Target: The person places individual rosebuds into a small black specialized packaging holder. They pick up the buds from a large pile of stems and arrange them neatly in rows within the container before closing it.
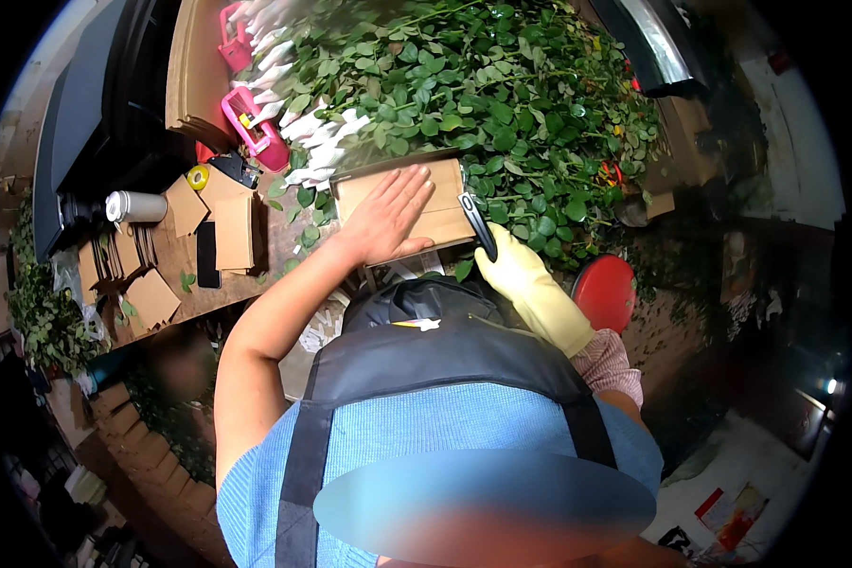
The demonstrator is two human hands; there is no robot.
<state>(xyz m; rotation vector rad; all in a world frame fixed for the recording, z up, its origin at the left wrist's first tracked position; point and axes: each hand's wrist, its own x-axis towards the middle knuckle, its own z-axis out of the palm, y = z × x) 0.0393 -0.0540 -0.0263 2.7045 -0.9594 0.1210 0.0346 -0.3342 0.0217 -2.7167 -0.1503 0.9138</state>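
My bare left hand [395, 210] lies flat, fingers stretched, on a shallow brown cardboard piece with raised edges [450, 223] in front of me. On my right hand [519, 273] is a pale yellow rubber glove. Its fingers are closed around a slim black-handled tool [478, 225] with a pale oval at its upper end. That tool sits at the right edge of the cardboard; its exact kind I cannot make out. Beyond the cardboard, many leafy green stems [502, 104] cover the table. White wrapped pieces [317, 142] line their left side.
Pink tape dispensers [256, 133] stand at the far left, beside tall cardboard sheets [191, 66]. Small cardboard pieces [235, 232], a dark phone-like slab [208, 254] and a white cylinder [135, 206] occupy the left table. A red round stool top [606, 294] is at right.
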